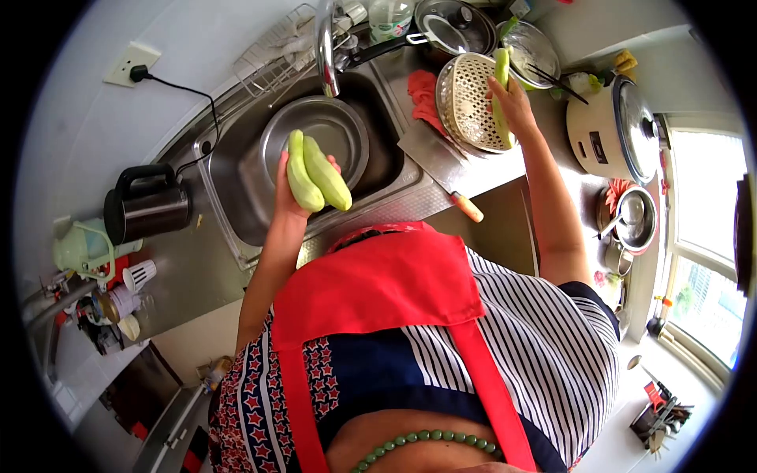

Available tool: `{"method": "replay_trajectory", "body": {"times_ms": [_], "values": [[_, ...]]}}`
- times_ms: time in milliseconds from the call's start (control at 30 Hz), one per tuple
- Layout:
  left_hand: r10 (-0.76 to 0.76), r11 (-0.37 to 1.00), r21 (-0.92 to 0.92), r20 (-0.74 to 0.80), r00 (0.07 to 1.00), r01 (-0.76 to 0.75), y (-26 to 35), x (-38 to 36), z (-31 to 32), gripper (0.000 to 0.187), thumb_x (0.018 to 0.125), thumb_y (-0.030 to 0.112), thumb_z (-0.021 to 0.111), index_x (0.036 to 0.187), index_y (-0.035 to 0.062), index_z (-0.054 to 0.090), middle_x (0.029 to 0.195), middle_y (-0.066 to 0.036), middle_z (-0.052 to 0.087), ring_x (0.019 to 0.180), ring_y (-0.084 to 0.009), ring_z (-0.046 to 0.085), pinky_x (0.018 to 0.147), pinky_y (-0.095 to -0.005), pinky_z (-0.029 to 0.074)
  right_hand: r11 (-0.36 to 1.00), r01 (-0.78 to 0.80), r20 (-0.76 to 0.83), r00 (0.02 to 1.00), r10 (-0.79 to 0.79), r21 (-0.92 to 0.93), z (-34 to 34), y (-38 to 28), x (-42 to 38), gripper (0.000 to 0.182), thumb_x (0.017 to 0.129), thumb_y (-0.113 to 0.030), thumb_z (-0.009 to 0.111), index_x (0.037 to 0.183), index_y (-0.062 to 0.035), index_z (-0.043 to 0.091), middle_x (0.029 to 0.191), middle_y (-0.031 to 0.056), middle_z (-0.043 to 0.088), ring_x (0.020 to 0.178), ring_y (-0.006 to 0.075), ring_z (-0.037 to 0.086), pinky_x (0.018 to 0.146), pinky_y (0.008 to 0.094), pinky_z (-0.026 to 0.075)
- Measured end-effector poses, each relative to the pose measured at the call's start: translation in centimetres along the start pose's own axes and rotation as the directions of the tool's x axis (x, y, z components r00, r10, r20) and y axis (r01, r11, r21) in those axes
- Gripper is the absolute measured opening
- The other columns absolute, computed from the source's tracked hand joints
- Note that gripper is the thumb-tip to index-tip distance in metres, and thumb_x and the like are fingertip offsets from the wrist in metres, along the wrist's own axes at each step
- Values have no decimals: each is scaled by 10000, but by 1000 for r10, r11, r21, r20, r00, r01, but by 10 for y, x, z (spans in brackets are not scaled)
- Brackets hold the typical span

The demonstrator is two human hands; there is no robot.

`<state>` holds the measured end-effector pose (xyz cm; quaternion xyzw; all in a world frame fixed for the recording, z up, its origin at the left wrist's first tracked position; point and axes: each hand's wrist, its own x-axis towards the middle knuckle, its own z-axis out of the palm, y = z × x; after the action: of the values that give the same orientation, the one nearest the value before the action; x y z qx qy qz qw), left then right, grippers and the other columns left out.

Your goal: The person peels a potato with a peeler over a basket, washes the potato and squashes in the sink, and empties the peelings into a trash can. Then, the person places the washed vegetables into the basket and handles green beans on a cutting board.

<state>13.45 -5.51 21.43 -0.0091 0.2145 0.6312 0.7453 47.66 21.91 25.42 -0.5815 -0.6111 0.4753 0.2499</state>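
Observation:
My left hand [285,193] is closed around two pale green zucchini [325,175] held side by side above the front of the sink [229,169]. Behind them, a round metal basin [276,130] sits in the sink. On the right, my right hand [516,109] grips another long pale green zucchini [501,69] at the right side of a cream perforated basket [471,83]. The basket rests in or on a metal bowl; its contents are hard to make out. A cleaver [430,150] with an orange handle lies between sink and basket.
The faucet [326,55] hangs over the sink, with a wire rack [272,59] behind. A red cloth [424,96] lies beside the basket. Lidded pans [457,24] stand at the back, a rice cooker [611,130] at right, an electric kettle [150,209] at left.

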Motion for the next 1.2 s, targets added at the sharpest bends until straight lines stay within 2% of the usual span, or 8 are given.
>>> {"method": "replay_trajectory", "body": {"times_ms": [133, 200, 333, 400, 600, 933, 1100, 1200], "values": [[-4, 995, -101, 58, 998, 10, 1, 2, 5, 705, 869, 621, 311, 1254, 46, 449, 1143, -199, 502, 1020, -351, 498, 883, -469, 424, 907, -11, -1, 1000, 12, -421, 22, 16, 16, 537, 790, -389, 608, 1115, 27, 510, 944, 222, 607, 874, 303, 605, 798, 391, 451], [-17, 995, -97, 26, 1000, 19, 6, 3, 10, 625, 858, 629, 353, 1191, 120, 495, 1090, -186, 537, 1003, -363, 524, 851, -487, 449, 652, 405, -209, 726, -655, -641, 31, 31, 17, 482, 785, -262, 650, 1165, -1, 511, 952, 210, 608, 912, 343, 587, 838, 397, 442], [-40, 992, -121, 17, 999, 42, 13, 11, 14, 695, 849, 618, 400, 1188, 17, 481, 1086, -169, 547, 993, -321, 542, 876, -454, 448, 879, 470, -98, 881, -463, 73, 97, -74, -40, 299, 870, -175, 568, 1104, 9, 554, 926, 117, 638, 785, 172, 610, 659, 288, 493], [-41, 989, -144, -29, 999, 37, 13, 16, 16, 682, 846, 604, 427, 1183, 14, 487, 1097, -172, 548, 1010, -327, 541, 895, -458, 444, 929, -171, 356, 933, 47, 328, 148, -104, -45, 356, 914, -279, 500, 1128, 4, 530, 934, 123, 634, 706, 181, 616, 583, 275, 510], [-109, 968, -221, 50, 993, 117, 6, 33, -5, 677, 864, 564, 401, 1221, -7, 469, 1127, -176, 555, 1023, -322, 550, 948, -456, 409, 384, -857, 860, 452, 237, 345, 255, -55, 63, 429, 896, -393, 484, 1016, 14, 539, 804, 94, 603, 596, 159, 563, 407, 223, 409], [-128, 938, -305, 132, 983, 163, -4, 43, -19, 573, 879, 509, 404, 1212, 50, 490, 1091, -202, 561, 979, -350, 554, 898, -471, 424, -243, -899, 930, 366, 43, 365, 286, -56, 70, 491, 917, -486, 401, 700, -47, 444, 611, 11, 419, 448, 88, 367, 346, 192, 254], [-120, 924, -347, 127, 985, 158, -5, 56, -25, 563, 891, 511, 376, 1206, 59, 495, 1097, -208, 558, 982, -351, 556, 897, -478, 426, -270, -943, 961, 240, -139, 196, 304, -33, 73, 295, 872, -294, 518, 794, -10, 500, 673, 28, 478, 509, 113, 413, 429, 225, 341], [-100, 927, -348, 135, 986, 142, -6, 71, -30, 562, 892, 514, 372, 1204, 64, 494, 1104, -208, 555, 990, -354, 552, 902, -484, 422, 24, -941, 939, 340, 52, 339, 279, -42, 66, 320, 894, -274, 477, 910, 41, 535, 733, 67, 533, 565, 137, 482, 476, 245, 411]]}}
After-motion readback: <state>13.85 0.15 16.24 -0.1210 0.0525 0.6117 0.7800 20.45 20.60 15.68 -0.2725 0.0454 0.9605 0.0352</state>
